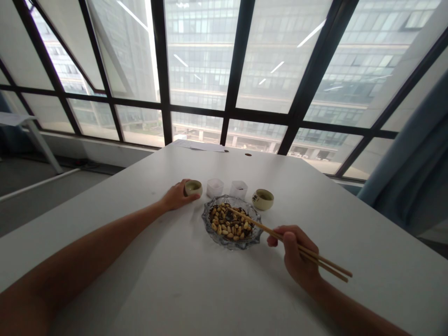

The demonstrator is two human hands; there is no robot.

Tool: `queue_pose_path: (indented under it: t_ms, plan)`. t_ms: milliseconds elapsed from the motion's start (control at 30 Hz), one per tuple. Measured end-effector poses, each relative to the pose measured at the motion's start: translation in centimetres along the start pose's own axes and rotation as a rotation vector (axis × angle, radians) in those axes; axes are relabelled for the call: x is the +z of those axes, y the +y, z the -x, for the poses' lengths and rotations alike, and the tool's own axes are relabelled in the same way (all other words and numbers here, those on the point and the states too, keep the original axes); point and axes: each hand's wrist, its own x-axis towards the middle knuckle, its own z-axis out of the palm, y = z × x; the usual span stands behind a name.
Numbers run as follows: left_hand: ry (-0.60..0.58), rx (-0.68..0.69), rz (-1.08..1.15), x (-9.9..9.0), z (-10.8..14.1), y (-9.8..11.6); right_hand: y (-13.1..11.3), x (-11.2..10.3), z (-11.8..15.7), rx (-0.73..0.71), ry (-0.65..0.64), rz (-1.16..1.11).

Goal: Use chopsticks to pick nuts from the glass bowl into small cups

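Observation:
My right hand (297, 252) is closed around a pair of wooden chopsticks (257, 224), whose tips reach into the nuts and dark seeds (229, 224) in a scalloped glass bowl (213, 239). Whether the tips pinch anything is too small to tell. My left hand (178, 195) is wrapped round the left side of a small ceramic cup (193, 188), green inside, which stands upright on the table. Behind the bowl are two small translucent cups, a left one (214, 188) and a right one (238, 189). A second ceramic cup (263, 199) with dark writing stands to the bowl's right.
All of this stands on a white table (196, 289). Sheets of paper (201, 146) and two small round brown spots (248, 154) are near its far edge. Beyond are large windows with dark frames (229, 112). A blue curtain (402, 172) hangs at the right.

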Motion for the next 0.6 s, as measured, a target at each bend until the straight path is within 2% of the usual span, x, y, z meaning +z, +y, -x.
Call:
queue_pose_path:
  t_ms: [133, 200, 267, 400, 600]
  plan:
    - [-0.049, 0.07, -0.064, 0.1, -0.1, -0.4, 0.6, -1.5, -1.0, -0.345, -0.239, 0.086]
    - [-0.06, 0.087, -0.061, 0.1, -0.1, -0.6, 1.0, -2.3, -1.9, -0.419, -0.381, 0.136]
    - [-0.067, 0.109, -0.052, 0.1, 0.0, -0.6, 1.5, -2.8, -2.4, -0.416, -0.436, 0.179]
    - [-0.061, 0.176, -0.074, 0.2, 0.2, -0.4, 2.3, -2.5, -2.2, -0.326, -0.302, 0.18]
    - [-0.066, 0.233, -0.124, 0.3, 0.3, -0.4, 2.0, -1.1, -1.6, -0.024, -0.012, 0.117]
